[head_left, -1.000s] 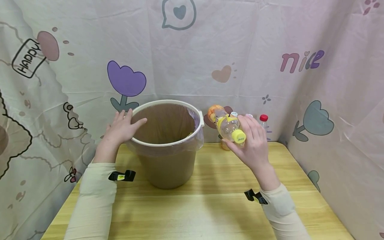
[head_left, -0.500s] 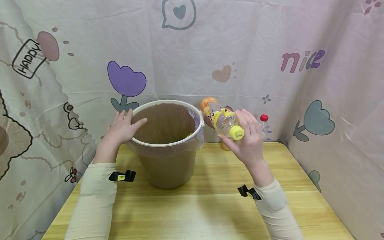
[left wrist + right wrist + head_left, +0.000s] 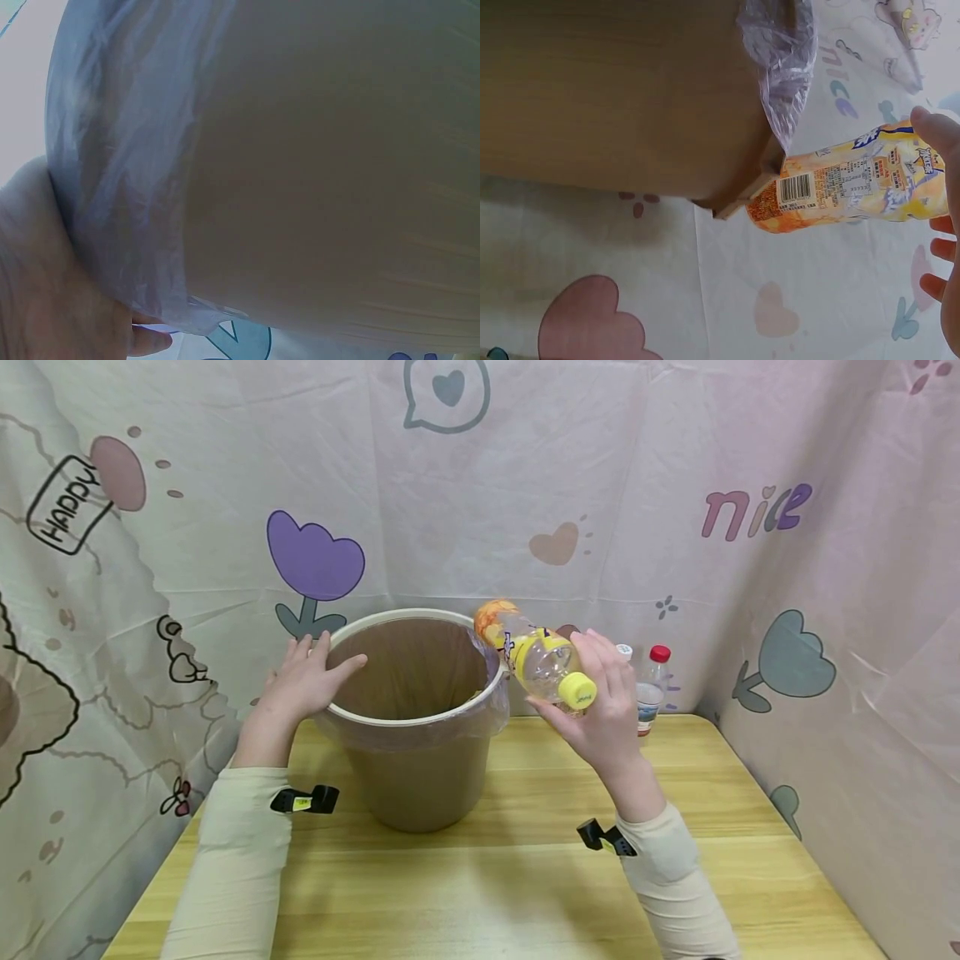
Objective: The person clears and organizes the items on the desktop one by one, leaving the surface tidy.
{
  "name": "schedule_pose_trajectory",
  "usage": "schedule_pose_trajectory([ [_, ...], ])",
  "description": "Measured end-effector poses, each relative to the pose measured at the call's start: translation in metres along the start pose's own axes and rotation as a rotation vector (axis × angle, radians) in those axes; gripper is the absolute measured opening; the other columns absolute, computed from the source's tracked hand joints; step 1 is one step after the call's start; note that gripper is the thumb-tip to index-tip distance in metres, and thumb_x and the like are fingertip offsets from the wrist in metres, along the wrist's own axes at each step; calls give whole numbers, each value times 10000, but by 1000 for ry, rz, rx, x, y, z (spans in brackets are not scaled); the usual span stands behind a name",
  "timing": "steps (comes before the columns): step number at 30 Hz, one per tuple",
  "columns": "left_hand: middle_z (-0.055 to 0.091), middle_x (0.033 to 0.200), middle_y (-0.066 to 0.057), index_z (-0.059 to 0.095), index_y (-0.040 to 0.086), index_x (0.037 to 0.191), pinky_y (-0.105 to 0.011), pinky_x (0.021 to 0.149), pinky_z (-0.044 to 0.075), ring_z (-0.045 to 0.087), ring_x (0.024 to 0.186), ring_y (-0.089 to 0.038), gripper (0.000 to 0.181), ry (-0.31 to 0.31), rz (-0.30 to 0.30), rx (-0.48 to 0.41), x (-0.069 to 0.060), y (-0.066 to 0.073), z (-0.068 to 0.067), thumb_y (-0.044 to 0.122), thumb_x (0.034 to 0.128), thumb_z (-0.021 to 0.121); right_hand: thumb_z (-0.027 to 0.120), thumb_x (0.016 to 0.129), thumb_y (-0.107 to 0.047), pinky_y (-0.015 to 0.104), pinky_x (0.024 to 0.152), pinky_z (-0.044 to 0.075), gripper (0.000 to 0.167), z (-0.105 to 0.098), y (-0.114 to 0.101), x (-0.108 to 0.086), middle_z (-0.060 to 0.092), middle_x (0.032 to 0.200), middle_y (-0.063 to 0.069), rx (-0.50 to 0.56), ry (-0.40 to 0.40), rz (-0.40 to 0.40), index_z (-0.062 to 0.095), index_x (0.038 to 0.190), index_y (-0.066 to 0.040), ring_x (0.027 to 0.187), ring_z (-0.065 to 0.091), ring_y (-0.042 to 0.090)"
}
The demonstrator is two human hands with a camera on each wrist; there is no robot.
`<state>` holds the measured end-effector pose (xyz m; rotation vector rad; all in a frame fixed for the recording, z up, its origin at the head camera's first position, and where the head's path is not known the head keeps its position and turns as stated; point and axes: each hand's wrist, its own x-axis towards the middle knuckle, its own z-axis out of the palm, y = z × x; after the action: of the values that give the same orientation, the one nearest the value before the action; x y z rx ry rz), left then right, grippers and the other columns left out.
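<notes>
A brown trash bin [image 3: 420, 785] with a white rim and a clear plastic liner [image 3: 142, 150] stands left of the table's middle. My left hand [image 3: 303, 681] rests against the left side of its rim, fingers spread and thumb reaching over the opening. My right hand [image 3: 603, 718] grips a clear plastic drink bottle [image 3: 528, 652] with a yellow cap and an orange-yellow label. The bottle is tilted, its base at the bin's right rim and its cap toward me. In the right wrist view, its barcode side [image 3: 817, 191] shows beside the bin's rim handle.
A bottle with a red cap [image 3: 651, 693] stands at the back right of the wooden table [image 3: 465, 893]. Beside it a white cap [image 3: 624, 652] shows, mostly hidden by my right hand. A printed cloth [image 3: 465, 510] hangs behind and at both sides.
My right hand has carried the yellow-capped bottle leftward to the bin's right rim, uncovering more of the red-capped bottle. My left hand has stayed at the rim.
</notes>
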<state>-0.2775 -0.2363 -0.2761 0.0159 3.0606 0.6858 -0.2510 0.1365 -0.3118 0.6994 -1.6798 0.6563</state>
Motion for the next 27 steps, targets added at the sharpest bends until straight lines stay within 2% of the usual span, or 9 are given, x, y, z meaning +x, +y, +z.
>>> schedule_pose_trajectory([
  [16,-64,1597,-310,-65,56,1558,-773,1086,-22,-168,1471,-465,987,3,2,2,-3,2,-2,753,921,223,697,818,-579,412,1071,433,755,21,-13,-4,635,1226,174,33,-64,-83,577,1263,19,1217,571,335],
  [23,-66,1596,-311,-45,48,1560,-773,1086,-19,-163,1471,-468,987,8,8,1,-2,1,-1,751,922,226,685,833,-572,430,1059,435,743,28,-15,-6,633,1235,165,30,-84,-93,569,1280,11,1210,565,342],
  [27,-76,1595,-308,-55,53,1559,-769,1089,-25,-167,1470,-469,986,9,7,-2,-2,1,-1,750,922,229,726,812,-539,432,1071,430,750,30,-16,-5,624,1250,160,23,-109,-92,552,1301,3,1224,555,339],
])
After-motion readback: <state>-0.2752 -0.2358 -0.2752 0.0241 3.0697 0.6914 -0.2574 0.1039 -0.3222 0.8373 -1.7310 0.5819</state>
